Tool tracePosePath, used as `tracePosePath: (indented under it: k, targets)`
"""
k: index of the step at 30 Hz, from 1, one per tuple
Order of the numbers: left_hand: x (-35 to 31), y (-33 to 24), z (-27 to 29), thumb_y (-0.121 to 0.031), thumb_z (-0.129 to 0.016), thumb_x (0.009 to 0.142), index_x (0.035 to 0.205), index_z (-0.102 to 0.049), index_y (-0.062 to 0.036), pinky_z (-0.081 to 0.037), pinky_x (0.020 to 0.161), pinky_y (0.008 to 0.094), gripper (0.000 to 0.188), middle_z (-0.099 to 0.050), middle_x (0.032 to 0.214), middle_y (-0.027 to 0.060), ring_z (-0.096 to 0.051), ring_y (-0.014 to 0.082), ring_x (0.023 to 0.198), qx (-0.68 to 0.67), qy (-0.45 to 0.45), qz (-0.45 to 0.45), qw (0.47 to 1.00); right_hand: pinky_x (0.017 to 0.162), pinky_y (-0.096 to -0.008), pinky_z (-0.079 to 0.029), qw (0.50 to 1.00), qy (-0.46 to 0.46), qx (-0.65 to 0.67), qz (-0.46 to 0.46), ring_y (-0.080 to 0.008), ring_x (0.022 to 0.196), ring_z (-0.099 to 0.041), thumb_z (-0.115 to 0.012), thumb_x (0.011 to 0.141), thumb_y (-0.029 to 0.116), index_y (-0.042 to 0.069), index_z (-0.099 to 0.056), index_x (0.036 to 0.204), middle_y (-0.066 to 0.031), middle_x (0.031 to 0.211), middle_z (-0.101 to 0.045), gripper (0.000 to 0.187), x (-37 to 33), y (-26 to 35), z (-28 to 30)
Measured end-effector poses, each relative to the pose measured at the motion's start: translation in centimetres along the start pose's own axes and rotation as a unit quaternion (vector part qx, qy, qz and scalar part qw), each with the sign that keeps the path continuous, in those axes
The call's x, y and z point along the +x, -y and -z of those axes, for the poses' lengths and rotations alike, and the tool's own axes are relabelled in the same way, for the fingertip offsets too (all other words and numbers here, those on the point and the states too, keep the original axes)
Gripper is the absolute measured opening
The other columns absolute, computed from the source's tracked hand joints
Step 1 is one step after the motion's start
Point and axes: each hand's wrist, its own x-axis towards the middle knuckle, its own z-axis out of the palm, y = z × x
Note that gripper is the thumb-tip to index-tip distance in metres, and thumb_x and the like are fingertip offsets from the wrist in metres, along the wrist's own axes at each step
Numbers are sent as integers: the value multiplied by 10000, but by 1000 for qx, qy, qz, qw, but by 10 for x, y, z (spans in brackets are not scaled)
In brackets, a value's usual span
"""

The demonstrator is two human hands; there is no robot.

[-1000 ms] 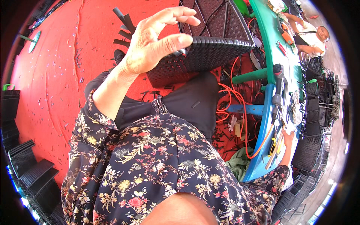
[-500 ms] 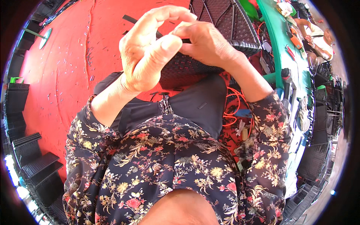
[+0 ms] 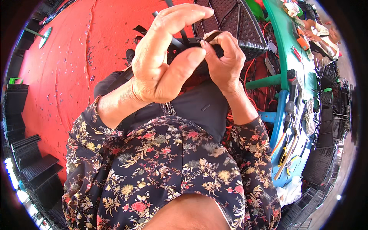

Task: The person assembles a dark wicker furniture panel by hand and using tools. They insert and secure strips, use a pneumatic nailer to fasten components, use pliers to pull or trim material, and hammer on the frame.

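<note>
My left hand (image 3: 163, 61) is raised in front of my chest with its thumb and fingers apart, and nothing shows between them. Beside it, my right hand (image 3: 227, 57) pinches a flat dark strip (image 3: 212, 36) between thumb and curled fingers. Just beyond both hands stands a piece of dark brown woven wicker furniture (image 3: 245, 25) with a braided edge. Dark frame bars (image 3: 178, 43) show behind the left hand, which partly hides them.
A red floor covering (image 3: 65, 65) with scattered dark scraps lies to the left. On the right are a green table (image 3: 281, 42) and a blue surface (image 3: 293, 157) bearing tools. Black woven pieces (image 3: 32, 153) are stacked at far left. Another person (image 3: 324, 38) is at far right.
My hands have moved apart. The right hand has turned upright with the strip showing in it, and the left has shifted slightly right. More of the blue surface shows on the right.
</note>
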Motion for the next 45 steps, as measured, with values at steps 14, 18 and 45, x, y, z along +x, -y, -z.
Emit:
tracePosePath:
  k: [14, 18, 45]
  targets:
    - [-1, 27, 9, -107, -540, 803, 849, -613, -49, -467, 630, 464, 104, -593, 700, 178, -589, 386, 736, 319, 296, 252, 864, 514, -184, -407, 906, 157, 276, -279, -48, 626, -549, -571, 885, 101, 2, -581, 941, -37, 734, -639, 114, 38, 12, 15]
    - [-1, 33, 11, -128, -588, 783, 867, -611, -57, -464, 637, 470, 113, -604, 736, 162, -592, 377, 761, 332, 330, 254, 846, 481, -173, -391, 865, 107, 332, -362, -41, 584, -521, -515, 910, 122, 18, -553, 870, -44, 703, -628, 117, 42, 21, 8]
    - [-8, 5, -25, -208, -648, 788, 790, -539, -21, -464, 583, 451, 216, -590, 730, 148, -594, 360, 703, 400, 249, 206, 858, 520, -304, -480, 926, 292, 94, -222, -179, 539, -608, -567, 773, 12, -64, -608, 735, -112, 590, -608, 94, 92, -23, -15]
